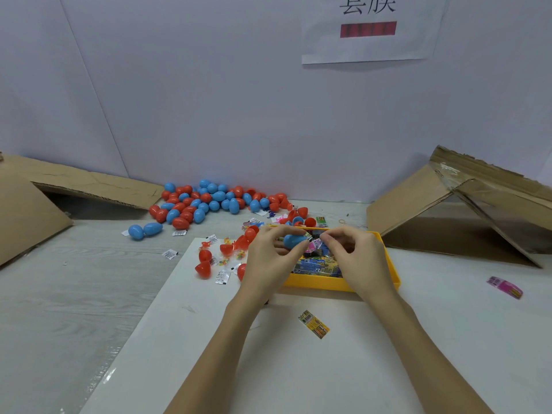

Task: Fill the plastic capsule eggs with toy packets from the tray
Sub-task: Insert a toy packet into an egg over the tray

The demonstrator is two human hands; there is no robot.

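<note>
My left hand (270, 258) grips a blue egg half (294, 239) above the yellow tray (328, 282). My right hand (355, 252) pinches a pink toy packet (314, 244) right at the open mouth of that blue half. The tray holds several blue and yellow packets (318, 264). Loose red egg halves (206, 261) lie left of my left hand among small white sachets (222, 277). A pile of closed red and blue eggs (209, 201) lies at the back of the table.
A yellow packet (314, 323) lies on the white board in front of the tray. A pink packet (504, 286) lies far right. Cardboard flaps stand at the left (35, 210) and right (448, 204). Two blue eggs (145, 230) sit apart, left of the pile.
</note>
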